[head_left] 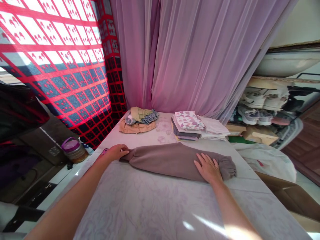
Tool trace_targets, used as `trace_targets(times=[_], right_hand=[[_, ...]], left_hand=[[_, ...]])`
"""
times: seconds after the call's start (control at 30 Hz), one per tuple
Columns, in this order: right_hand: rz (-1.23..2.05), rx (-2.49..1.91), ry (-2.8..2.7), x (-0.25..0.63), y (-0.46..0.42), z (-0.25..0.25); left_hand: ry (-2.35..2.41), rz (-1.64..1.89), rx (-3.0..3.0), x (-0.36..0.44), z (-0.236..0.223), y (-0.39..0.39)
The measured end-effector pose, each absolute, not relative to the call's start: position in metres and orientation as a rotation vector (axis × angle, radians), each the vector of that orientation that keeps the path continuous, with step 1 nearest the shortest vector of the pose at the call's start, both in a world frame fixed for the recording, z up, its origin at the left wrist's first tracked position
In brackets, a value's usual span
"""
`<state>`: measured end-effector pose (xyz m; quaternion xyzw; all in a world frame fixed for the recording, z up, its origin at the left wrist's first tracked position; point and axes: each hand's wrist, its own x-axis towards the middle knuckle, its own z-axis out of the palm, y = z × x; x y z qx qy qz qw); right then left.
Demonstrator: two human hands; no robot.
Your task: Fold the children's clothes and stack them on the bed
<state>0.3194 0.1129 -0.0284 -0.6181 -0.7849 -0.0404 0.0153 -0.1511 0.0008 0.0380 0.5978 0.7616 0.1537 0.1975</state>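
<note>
A long taupe fleece garment (172, 163), folded lengthwise with gathered ends, lies across the lilac marbled sheet (140, 203) of a bed. My left hand (116, 152) rests at its left gathered end, and whether the fingers grip it is hard to tell. My right hand (207, 168) lies flat on the garment near its right cuff, fingers spread. Beyond it stand a loose pile of clothes (138, 121) and a stack of folded patterned cloth (187, 125), with folded white cloth (215, 130) beside that stack. A small pink object (105, 151) shows by my left wrist.
Sheer lilac curtains (190, 56) hang behind the bed, and a red-patterned cloth (62, 66) covers the left wall. A jar with a purple lid (72, 150) stands beyond the left edge. Shoes on a rack (260, 106) and cardboard boxes (257, 135) sit to the right.
</note>
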Motion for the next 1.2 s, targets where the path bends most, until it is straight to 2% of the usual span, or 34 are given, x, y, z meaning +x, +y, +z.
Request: trace_targets(times=[0.23,0.43,0.6,0.73,0.87,0.97,1.2], right_hand=[[-0.132,-1.935,-2.444,0.32,0.115,-0.031],[-0.143,-1.886,-2.415,0.324,0.118,-0.037],[-0.135,-1.82,-2.329,0.321,0.115,-0.034],[-0.031,-1.398,-2.344,0.287,0.087,-0.018],[0.273,-0.857,-2.578,0.239,0.051,-0.008],[0.369,-0.777,-2.596,0.223,0.042,-0.009],[0.439,-0.887,-2.519,0.233,0.048,-0.01]], left_hand=[[2.151,0.588,1.545,-0.146,0.031,-0.001],[2.272,0.506,1.434,-0.137,0.012,-0.009],[2.355,0.46,1.519,-0.138,0.019,-0.012],[2.363,0.42,1.552,-0.137,0.022,-0.014],[2.388,0.393,1.549,-0.134,0.021,-0.015],[2.394,0.397,1.543,-0.131,0.02,-0.017],[2.4,0.439,1.514,-0.128,0.018,-0.022]])
